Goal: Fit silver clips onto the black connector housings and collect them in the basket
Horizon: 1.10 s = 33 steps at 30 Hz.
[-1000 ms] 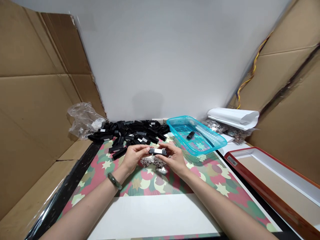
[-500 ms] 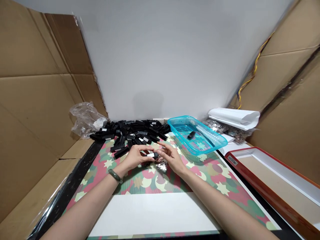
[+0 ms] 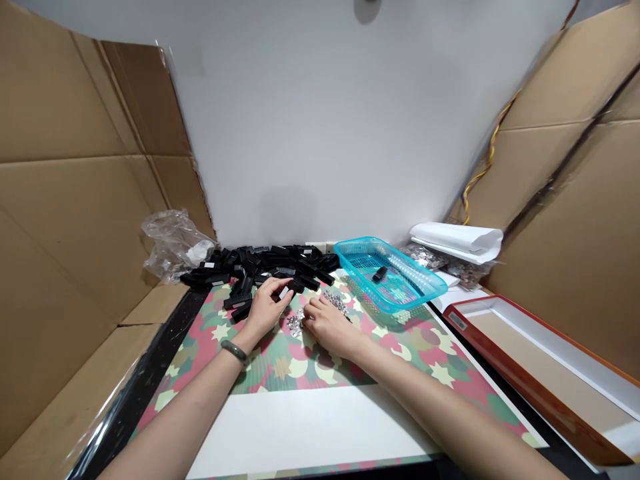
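Observation:
My left hand (image 3: 267, 307) grips a small black plastic part (image 3: 285, 291) with a white label between thumb and fingers, at the near edge of a heap of similar black parts (image 3: 250, 263). Over the patterned sheet, my right hand (image 3: 327, 323) is lowered with its fingers curled and bunched together among small shiny metal pieces (image 3: 295, 323). More metal pieces (image 3: 337, 301) lie just beyond its knuckles. Its fingertips point down, and what they pinch, if anything, is hidden.
A turquoise plastic basket (image 3: 420, 291) stands at the back right with one black part (image 3: 380, 274) inside. Behind it are bagged metal pieces (image 3: 427, 255) under white paper (image 3: 457, 240). A red-edged box lid (image 3: 540, 380) lies at right. Cardboard walls (image 3: 75, 220) flank both sides; a clear bag (image 3: 173, 243) sits left.
My hands have moved apart. The left has carried the labelled black part slightly back and left, toward the heap; the right has turned down onto the metal pieces. The view has shifted slightly.

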### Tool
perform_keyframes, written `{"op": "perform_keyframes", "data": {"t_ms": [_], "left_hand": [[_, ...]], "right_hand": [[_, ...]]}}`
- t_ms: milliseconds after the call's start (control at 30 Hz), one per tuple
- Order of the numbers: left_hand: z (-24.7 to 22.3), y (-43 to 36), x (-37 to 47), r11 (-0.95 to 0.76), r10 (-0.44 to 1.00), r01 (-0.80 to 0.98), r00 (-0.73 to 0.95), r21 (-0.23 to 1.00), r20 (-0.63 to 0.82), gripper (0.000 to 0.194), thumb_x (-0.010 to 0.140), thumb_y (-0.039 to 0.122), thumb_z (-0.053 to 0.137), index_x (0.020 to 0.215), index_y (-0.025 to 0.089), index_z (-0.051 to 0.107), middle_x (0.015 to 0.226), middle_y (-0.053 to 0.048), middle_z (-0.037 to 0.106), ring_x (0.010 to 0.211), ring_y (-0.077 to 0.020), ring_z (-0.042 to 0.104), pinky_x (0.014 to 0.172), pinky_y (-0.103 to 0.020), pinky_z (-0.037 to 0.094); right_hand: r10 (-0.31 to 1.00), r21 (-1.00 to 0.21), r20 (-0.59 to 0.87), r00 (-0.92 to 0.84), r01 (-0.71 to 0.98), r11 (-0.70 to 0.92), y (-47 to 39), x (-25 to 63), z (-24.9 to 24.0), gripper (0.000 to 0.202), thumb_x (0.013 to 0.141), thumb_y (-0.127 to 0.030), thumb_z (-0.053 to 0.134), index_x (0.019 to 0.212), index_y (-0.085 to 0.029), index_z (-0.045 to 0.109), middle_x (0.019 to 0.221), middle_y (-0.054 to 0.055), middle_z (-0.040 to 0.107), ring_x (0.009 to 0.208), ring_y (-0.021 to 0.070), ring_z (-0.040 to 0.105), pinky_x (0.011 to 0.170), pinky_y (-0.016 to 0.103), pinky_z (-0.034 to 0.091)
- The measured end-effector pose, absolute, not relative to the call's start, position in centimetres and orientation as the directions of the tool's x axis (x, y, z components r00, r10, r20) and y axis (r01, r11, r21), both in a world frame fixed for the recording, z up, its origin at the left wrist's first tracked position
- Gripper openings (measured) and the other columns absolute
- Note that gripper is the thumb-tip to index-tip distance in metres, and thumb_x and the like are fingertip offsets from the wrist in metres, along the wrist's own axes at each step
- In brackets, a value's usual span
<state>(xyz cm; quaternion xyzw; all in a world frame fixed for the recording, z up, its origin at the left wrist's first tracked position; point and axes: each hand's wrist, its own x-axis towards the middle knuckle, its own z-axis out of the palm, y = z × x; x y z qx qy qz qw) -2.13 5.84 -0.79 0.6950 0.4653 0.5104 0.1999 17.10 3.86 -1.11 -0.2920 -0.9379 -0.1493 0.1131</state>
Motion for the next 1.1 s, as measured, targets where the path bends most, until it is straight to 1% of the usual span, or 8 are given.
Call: {"op": "perform_keyframes", "data": {"t_ms": [133,267,333,400,467,533,733,1100], "left_hand": [[-0.8,5.6,-2.0,-0.472,0.858,0.446,0.036,0.76,0.512,0.022,0.081,0.023,0.062,0.1,0.017,0.071,0.102,-0.009,0.07,0.086,-0.0206,0.065,0.071,-0.032,0.052],[-0.7,5.3,-1.6,-0.466,0.86,0.447,0.027,0.764,0.509,0.024,0.076,0.018,0.062,0.099,0.018,0.07,0.099,-0.008,0.072,0.084,-0.0201,0.066,0.076,-0.034,0.053],[-0.6,5.0,-1.3,-0.482,0.848,0.447,0.023,0.754,0.529,0.022,0.074,0.017,0.062,0.095,0.018,0.069,0.096,-0.007,0.073,0.084,-0.02,0.067,0.078,-0.034,0.054],[-0.6,4.6,-0.9,-0.498,0.836,0.454,0.024,0.739,0.548,0.02,0.073,0.016,0.062,0.091,0.019,0.069,0.094,-0.006,0.073,0.086,-0.0204,0.067,0.081,-0.035,0.054],[-0.5,4.2,-0.5,-0.502,0.837,0.447,0.034,0.741,0.547,0.02,0.071,0.014,0.062,0.09,0.019,0.069,0.095,-0.006,0.073,0.089,-0.0214,0.068,0.085,-0.037,0.053],[-0.4,3.6,0.0,-0.497,0.849,0.401,0.043,0.77,0.526,0.022,0.071,0.013,0.062,0.092,0.019,0.068,0.098,-0.007,0.074,0.094,-0.0224,0.068,0.089,-0.038,0.053],[-0.2,2.3,1.4,-0.515,0.853,0.222,0.036,0.828,0.521,0.018,0.069,0.009,0.065,0.085,0.018,0.065,0.104,-0.01,0.072,0.101,-0.0235,0.068,0.09,-0.038,0.055],[0.1,2.0,1.6,-0.537,0.84,0.224,0.051,0.813,0.54,0.017,0.071,0.01,0.065,0.085,0.018,0.063,0.103,-0.009,0.071,0.1,-0.0237,0.068,0.089,-0.039,0.055]], "right_hand": [[0.477,0.258,0.315,-0.82,0.558,0.789,3.9,17.2,-1.6,0.023,0.095,-0.013,0.052,0.077,-0.014,0.065,0.082,0.008,0.061,0.081,0.0207,0.048,0.079,0.038,0.036],[0.567,0.017,0.48,-0.67,0.653,0.757,4.0,17.5,-2.0,0.02,0.089,-0.011,0.055,0.072,-0.016,0.062,0.078,0.006,0.063,0.074,0.018,0.05,0.075,0.035,0.037],[0.631,-0.176,0.581,-0.515,0.677,0.714,4.0,17.7,-1.8,0.018,0.086,-0.011,0.056,0.071,-0.016,0.063,0.078,0.005,0.064,0.073,0.0176,0.053,0.074,0.034,0.038],[0.71,-0.462,0.638,-0.298,0.59,0.662,4.2,17.9,-1.4,0.016,0.085,-0.015,0.058,0.071,-0.018,0.065,0.078,0.005,0.067,0.075,0.0185,0.058,0.074,0.034,0.041],[0.812,-0.746,0.578,-0.08,0.351,0.565,4.3,18.2,-0.7,0.015,0.083,-0.021,0.063,0.07,-0.019,0.068,0.077,0.005,0.069,0.078,0.0198,0.062,0.075,0.034,0.045],[0.891,-0.885,0.453,0.027,0.13,0.446,4.3,18.3,-0.1,0.014,0.08,-0.027,0.068,0.069,-0.021,0.072,0.079,0.005,0.072,0.082,0.0216,0.065,0.08,0.036,0.048],[0.962,-0.954,0.27,0.041,-0.127,0.273,3.6,17.7,0.1,0.01,0.072,-0.033,0.076,0.069,-0.023,0.078,0.093,0.006,0.074,0.098,0.0246,0.065,0.094,0.042,0.048],[0.935,-0.931,0.348,-0.067,-0.148,0.335,2.8,17.2,0.1,0.015,0.075,-0.037,0.077,0.068,-0.024,0.076,0.106,0.007,0.068,0.113,0.0262,0.059,0.102,0.044,0.044]]}}
